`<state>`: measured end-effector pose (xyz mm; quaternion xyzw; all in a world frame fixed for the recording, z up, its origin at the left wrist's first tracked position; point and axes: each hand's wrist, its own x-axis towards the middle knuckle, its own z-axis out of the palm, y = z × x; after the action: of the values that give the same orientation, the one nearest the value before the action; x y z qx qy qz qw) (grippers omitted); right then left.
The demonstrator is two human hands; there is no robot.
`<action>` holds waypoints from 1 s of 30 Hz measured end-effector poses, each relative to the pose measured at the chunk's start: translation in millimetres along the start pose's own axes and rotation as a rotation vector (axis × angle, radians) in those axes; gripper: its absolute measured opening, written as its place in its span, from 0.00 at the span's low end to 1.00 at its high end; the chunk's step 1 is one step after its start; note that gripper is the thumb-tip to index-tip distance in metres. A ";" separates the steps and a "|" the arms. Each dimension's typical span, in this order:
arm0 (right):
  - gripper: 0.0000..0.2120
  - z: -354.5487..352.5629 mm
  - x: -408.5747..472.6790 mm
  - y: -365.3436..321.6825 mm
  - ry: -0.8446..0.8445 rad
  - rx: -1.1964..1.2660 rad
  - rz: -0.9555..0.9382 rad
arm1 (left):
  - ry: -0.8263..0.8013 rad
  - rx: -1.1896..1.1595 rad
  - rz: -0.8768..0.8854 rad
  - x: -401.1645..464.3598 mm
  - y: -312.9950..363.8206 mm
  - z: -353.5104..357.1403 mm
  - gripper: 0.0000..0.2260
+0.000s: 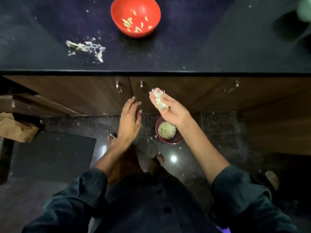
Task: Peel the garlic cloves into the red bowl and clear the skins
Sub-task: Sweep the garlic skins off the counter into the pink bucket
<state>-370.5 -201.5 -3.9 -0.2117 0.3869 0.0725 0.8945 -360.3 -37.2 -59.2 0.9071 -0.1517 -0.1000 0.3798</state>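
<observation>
The red bowl stands on the dark counter at the top, with several peeled garlic cloves inside. A patch of papery garlic skins lies on the counter to the bowl's left. Below the counter edge, my right hand is cupped palm up and holds a heap of white skins. It hovers above a maroon bin on the floor that is filled with skins. My left hand is beside it, fingers apart and holding nothing.
The counter's front edge runs across the view, with brown cabinet doors underneath. A brown paper bag and a dark mat lie on the floor at the left. My bare feet stand near the bin. Small skin bits dot the floor.
</observation>
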 end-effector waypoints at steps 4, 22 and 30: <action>0.14 -67.6 -0.7 3.8 0.101 0.041 0.030 | -0.205 0.038 -0.057 -25.5 -7.3 48.1 0.16; 0.19 -389.6 278.4 76.3 0.518 0.275 -0.113 | -0.665 0.248 0.047 38.6 -190.5 384.8 0.22; 0.20 -451.7 376.1 80.8 0.528 -0.955 -0.005 | -0.736 0.362 0.069 68.6 -236.5 455.8 0.20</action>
<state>-433.5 -338.1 -577.8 -0.6064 0.5220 0.1824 0.5715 -384.4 -204.2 -549.0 0.8573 -0.3229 -0.3765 0.1379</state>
